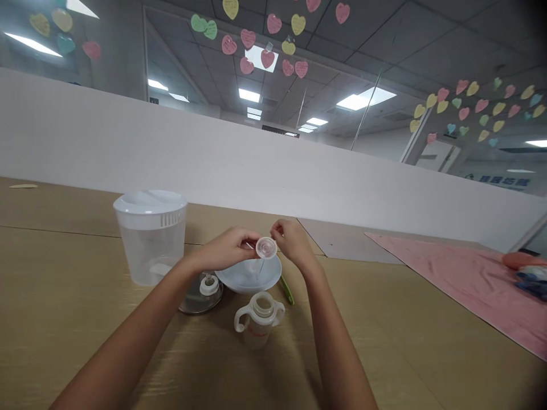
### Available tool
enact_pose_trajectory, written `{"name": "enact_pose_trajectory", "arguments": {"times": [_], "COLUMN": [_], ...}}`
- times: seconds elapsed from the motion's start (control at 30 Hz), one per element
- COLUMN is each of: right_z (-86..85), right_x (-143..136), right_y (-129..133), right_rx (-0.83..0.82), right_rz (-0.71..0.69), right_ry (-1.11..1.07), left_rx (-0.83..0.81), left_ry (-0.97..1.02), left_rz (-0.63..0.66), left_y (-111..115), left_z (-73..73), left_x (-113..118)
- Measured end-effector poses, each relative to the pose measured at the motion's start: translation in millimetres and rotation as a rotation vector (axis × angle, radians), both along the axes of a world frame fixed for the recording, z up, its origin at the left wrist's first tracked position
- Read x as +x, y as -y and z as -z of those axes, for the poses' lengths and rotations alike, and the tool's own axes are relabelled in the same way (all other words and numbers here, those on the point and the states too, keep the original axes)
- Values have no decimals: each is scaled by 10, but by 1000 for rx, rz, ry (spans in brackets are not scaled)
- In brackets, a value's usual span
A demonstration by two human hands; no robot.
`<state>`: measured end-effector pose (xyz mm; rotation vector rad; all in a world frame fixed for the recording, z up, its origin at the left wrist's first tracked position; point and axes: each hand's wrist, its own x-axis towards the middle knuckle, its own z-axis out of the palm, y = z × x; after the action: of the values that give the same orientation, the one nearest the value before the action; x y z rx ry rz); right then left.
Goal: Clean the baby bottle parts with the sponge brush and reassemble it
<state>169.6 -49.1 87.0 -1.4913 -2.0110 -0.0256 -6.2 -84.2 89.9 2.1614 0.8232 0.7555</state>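
My left hand [233, 248] holds a small round translucent cap [266, 247] between thumb and fingers, above a white bowl [243, 280]. My right hand [290, 239] is just right of the cap, its fingertips pinched together; what they hold, if anything, is too small to make out. A thin dark line hangs below the cap over the bowl. Nearer to me stands an open bottle [258, 326] with two handles, upright. Left of the bowl, a white ring with a clear teat [209, 285] rests on a metal plate [197, 302].
At the left stands a tall translucent container [151, 245] with a white lid. A green handle [286, 290] sticks out from the bowl's right side. A pink cloth [461, 276] lies at the right, with an orange and blue item on it. A white partition [213, 165] rises behind.
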Motion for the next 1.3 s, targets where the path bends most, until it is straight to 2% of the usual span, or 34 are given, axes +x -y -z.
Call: {"name": "enact_pose_trajectory", "arguments": {"times": [0.13, 0.27, 0.37, 0.47, 0.63, 0.73, 0.8, 0.87, 0.93, 1.03, 1.17, 1.3], "right_z": [13, -9, -25, -39, -53, -30, 12, 74, 148, 250, 312, 269], "right_x": [14, 45, 52, 67, 188, 277, 305, 304, 286, 262, 270, 282], "right_y": [-9, 1, 11, 31, 46, 7, -42, -104, -172, -263, -325, -295], "right_rx": [-34, -55, -81, -116, -231, -307, -400, -482, -531, -595, -611, -580], "right_rz": [5, 10, 14, 0, -17, -2, 13, 24, 24, 23, 36, 28], "right_ry": [41, 42, 33, 23, 37, 129, 217, 278, 305, 332, 319, 284], "left_rx": [31, 68, 69, 72, 95, 134, 186, 215, 137, 21, -88, -102], "left_ry": [-46, -154, -157, -199, -409, -457, -494, -618, -784, -880, -905, -912], "left_rz": [65, 61, 70, 98, 192, 78, -119, -344, -467, -519, -519, -515], "left_y": [135, 181, 186, 148, 49, -12, -82, -178, -278, -394, -466, -461], "left_z": [-37, -55, -57, -8, 109, 118, 126, 162, 231, 364, 528, 565], "left_x": [102, 171, 182, 154, 86, 31, -47, -162, -285, -400, -366, -310]}}
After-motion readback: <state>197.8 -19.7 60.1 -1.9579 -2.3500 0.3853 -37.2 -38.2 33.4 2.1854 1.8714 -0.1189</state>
